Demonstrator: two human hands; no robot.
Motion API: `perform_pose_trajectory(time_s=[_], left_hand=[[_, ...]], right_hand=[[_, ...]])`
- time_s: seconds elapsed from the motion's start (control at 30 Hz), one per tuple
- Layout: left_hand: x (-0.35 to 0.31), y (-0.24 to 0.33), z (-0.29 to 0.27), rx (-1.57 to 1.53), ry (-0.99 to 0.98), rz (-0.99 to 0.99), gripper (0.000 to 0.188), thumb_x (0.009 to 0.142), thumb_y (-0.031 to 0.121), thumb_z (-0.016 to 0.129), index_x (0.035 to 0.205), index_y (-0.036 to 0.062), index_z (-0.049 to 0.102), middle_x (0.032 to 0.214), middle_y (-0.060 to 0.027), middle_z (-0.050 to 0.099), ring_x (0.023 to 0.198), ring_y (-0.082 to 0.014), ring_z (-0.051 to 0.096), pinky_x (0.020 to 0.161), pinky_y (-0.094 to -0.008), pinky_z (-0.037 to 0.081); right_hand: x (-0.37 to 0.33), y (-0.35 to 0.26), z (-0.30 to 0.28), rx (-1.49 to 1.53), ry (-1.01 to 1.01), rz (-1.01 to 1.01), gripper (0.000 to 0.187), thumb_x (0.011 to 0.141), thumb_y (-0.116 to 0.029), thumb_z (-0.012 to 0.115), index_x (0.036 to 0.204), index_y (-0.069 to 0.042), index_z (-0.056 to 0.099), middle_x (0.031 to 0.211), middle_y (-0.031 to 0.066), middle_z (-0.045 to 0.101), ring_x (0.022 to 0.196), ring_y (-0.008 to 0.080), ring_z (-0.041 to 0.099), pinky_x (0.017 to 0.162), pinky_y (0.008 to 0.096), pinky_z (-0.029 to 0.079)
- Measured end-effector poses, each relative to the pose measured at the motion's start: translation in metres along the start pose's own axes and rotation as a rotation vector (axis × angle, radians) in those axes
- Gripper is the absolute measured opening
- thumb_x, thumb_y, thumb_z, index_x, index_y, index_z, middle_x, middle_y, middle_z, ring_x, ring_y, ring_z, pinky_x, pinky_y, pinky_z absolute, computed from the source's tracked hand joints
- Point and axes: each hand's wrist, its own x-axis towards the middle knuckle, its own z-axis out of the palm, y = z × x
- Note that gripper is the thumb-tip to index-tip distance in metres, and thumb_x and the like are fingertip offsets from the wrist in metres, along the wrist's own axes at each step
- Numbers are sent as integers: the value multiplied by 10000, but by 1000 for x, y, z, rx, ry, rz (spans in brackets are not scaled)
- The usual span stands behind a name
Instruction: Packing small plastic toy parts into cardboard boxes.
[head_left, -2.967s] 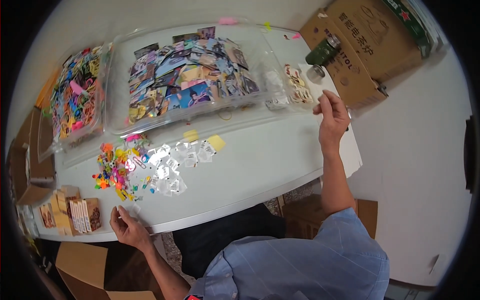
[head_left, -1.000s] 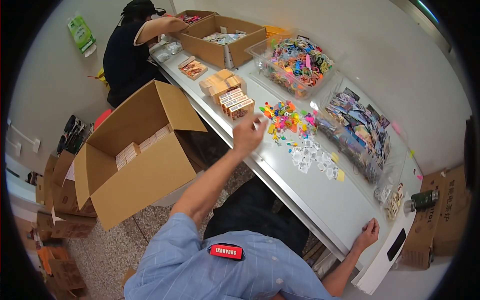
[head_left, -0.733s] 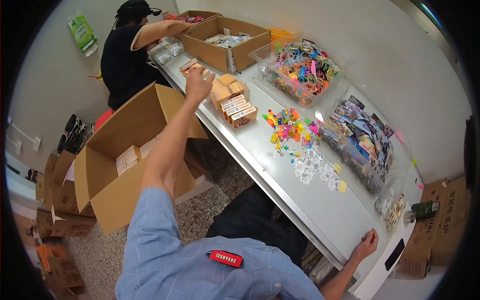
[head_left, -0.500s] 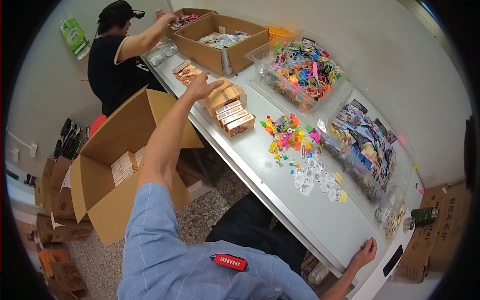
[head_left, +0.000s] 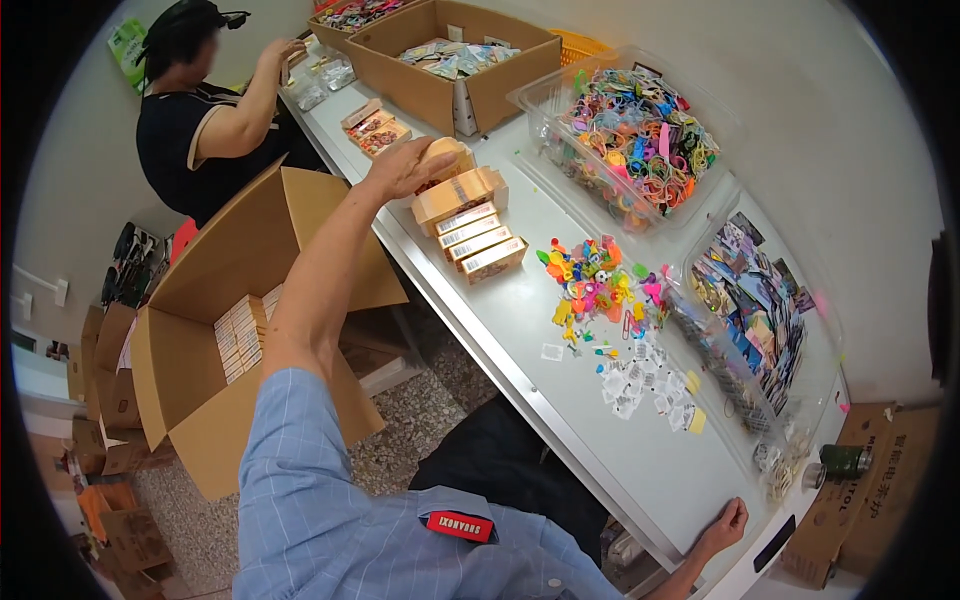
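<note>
My left hand [head_left: 408,168] reaches far out over the white table [head_left: 520,370] and closes on a small orange carton [head_left: 447,152] at the top of a stack. Below it lie more orange cartons [head_left: 472,225] in a row with their labelled ends up. My right hand [head_left: 726,523] rests on the table's near edge at the lower right, fingers curled, nothing seen in it. A heap of small colourful trinkets [head_left: 597,285] and several tiny clear bags [head_left: 640,385] lie between the two hands.
A person in a dark top [head_left: 205,120] works at the table's far end. An open cardboard box [head_left: 215,340] with orange cartons stands on the floor. On the table are cardboard boxes [head_left: 450,55], two clear tubs [head_left: 640,140] [head_left: 750,320] and a green can [head_left: 845,460].
My head has turned left along the table. My left hand went from the trinket heap out to the orange cartons and closed on the top one. My right hand stayed at the table edge.
</note>
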Motion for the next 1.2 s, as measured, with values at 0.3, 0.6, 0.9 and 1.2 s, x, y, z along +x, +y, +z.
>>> perform_pose_trajectory(time_s=[0.3, 0.6, 0.9, 1.2], left_hand=[[3, 7, -11, 175, 27, -90, 704, 740, 456, 818, 1207, -36, 631, 1057, -147, 717, 949, -247, 698, 863, -340, 545], [-81, 39, -108, -776, 360, -152, 555, 936, 494, 651, 1120, -28, 623, 982, -97, 710, 815, -153, 699, 720, -299, 571], [-278, 139, -73, -1205, 453, -28, 505, 1072, 414, 405, 1317, -8, 530, 1116, -145, 671, 1001, -239, 677, 861, -406, 554], [-426, 220, 70, -997, 597, -308, 426, 985, 305, 624, 1215, -18, 470, 1092, -128, 579, 1019, -161, 578, 890, -324, 501]], right_hand=[[-2, -7, 1, -73, -29, -13, 209, 987, -152, 624, 1033, 44, 678, 956, 54, 643, 861, 149, 561, 817, 288, 473], [1, -8, -1, 77, -5, 57, 257, 997, -179, 627, 1125, 38, 673, 1005, 50, 657, 855, 132, 561, 770, 268, 486], [-104, -298, 150, 939, -887, -110, 841, 960, -544, 555, 1563, -60, 225, 1324, 159, 569, 1067, 233, 642, 881, 330, 503], [-229, -350, 183, 907, -1600, -184, 488, 1062, -353, 468, 1369, 25, 495, 1277, 131, 600, 1116, 196, 622, 958, 331, 501]])
